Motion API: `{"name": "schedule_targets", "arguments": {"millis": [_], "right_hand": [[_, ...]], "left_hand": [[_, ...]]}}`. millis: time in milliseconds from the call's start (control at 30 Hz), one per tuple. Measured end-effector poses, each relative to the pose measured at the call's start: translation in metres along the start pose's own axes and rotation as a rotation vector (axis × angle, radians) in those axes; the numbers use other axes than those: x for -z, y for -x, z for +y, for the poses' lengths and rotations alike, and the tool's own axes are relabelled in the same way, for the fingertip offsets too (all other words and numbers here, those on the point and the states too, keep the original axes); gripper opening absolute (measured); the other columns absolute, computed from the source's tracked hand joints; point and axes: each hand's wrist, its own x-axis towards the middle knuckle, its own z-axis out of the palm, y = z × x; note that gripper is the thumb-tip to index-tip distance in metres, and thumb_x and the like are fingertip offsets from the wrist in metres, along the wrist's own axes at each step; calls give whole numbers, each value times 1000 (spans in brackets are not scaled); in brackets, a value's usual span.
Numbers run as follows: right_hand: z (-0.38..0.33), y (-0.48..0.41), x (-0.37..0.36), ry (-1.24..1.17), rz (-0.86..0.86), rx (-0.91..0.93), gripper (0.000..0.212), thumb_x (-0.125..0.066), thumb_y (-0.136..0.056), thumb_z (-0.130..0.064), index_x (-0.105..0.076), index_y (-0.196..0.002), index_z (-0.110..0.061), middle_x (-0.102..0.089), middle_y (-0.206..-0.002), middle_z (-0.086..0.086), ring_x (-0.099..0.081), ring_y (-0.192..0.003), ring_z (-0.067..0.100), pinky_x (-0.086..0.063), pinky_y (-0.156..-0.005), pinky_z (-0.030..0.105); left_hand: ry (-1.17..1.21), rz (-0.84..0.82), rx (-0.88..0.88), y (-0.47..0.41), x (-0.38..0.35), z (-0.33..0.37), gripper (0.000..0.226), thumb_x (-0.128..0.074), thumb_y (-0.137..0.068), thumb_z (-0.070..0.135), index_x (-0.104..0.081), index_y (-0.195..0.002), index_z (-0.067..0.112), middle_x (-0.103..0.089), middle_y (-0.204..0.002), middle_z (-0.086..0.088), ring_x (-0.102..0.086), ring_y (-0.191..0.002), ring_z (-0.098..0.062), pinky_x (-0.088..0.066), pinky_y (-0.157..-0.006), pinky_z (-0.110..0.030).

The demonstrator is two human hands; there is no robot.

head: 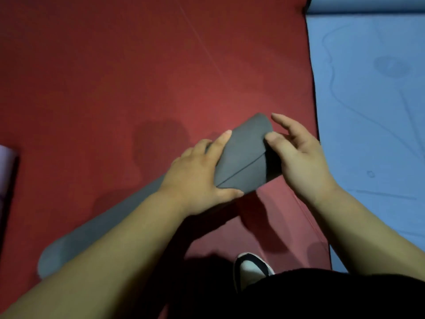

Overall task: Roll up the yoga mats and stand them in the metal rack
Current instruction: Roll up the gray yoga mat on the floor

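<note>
The grey mat (243,157) is rolled tight and slants across the flat red mat (115,77). A blue mat (368,111) lies flat beside the red mat.

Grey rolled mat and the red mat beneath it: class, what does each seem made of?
Grey rolled yoga mat: probably soft foam or rubber, matt; it curls smoothly. Red flat mat: likely similar matt foam, with faint lines.

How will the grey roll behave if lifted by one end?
Likely to sag: the grey roll is long and looks soft, and the left hand grips it only near one end. It would probably unroll if released, since its outer edge lies loose with nothing tying it. Being round, it could roll on the red mat.
</note>
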Motion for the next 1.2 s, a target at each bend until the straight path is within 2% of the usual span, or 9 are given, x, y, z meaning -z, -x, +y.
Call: {"name": "schedule_targets", "arguments": {"millis": [133,200,333,467,600,700,767,900,1200], "right_hand": [[-73,14,-26,194,-140,235,72,-70,-81,-63,-47,-146,-43,-51,-148,-15,-45,-137,-2,-36,-113,22],[-109,22,-43,196,-293,260,86,-67,-70,-78,-42,-148,-48,-44,-152,-22,-39,-142,-3,-31,-120,27],[-168,46,-92,174,-615,375,100,-71,-68,-81,-32,-154,-46,-45,-153,-18,-39,-142,-3,-32,-122,33],[-229,87,-132,138,-736,481,101,-84,-70,-62,-34,-153,-32,-51,-147,-14,-47,-135,-6,-38,-117,27],[-281,136,-166,101,-776,586,112,-88,-56,-46,-40,-154,-23,-55,-133,-28,-54,-121,-16,-41,-105,10],[-302,168,-194,75,-878,609,107,-91,-56,-39,-45,-151,-25,-61,-134,-21,-57,-122,-9,-43,-105,13],[-307,185,-210,69,-961,608,102,-91,-60,-34,-44,-150,-25,-59,-137,-18,-57,-123,-9,-43,-102,11],[-303,212,-244,7,-1026,570,80,-87,-71,-40,-47,-139,-31,-59,-137,-15,-58,-123,-6,-44,-99,12],[-284,210,-266,-53,-823,538,36,-61,-85,-40,-60,-121,-36,-67,-125,-14,-61,-121,1,-42,-115,38]], "left_hand": [[26,211,97,62,82,-4,134,-77,-61,78,18,-153,56,-36,-147,1,-50,-131,-29,-46,-106,-44],[33,312,152,98,114,-6,140,-83,-60,72,26,-149,59,-37,-142,1,-53,-128,-30,-45,-101,-39],[42,406,268,173,166,-11,143,-86,-61,68,30,-145,60,-30,-127,7,-60,-115,-29,-45,-88,-32],[235,534,246,239,205,-20,116,-62,-73,80,7,-159,46,-24,-158,7,-34,-137,2,-32,-120,-33],[470,782,275,302,239,-20,76,-36,-87,75,-14,-155,48,-32,-161,13,-30,-149,-4,-26,-124,-40],[438,812,319,355,251,-26,56,-24,-89,81,-6,-142,75,-15,-158,40,-7,-156,-1,-12,-128,-43],[461,810,341,384,243,-34,53,-22,-88,86,-8,-139,81,-18,-161,37,-9,-156,-4,-15,-127,-48],[670,900,409,402,228,-46,58,-33,-83,85,-23,-140,75,-39,-154,17,-41,-142,-10,-33,-119,-53],[852,832,305,396,219,-58,58,-52,-96,56,-27,-149,54,-52,-148,19,-50,-136,0,-36,-120,-41]]}}
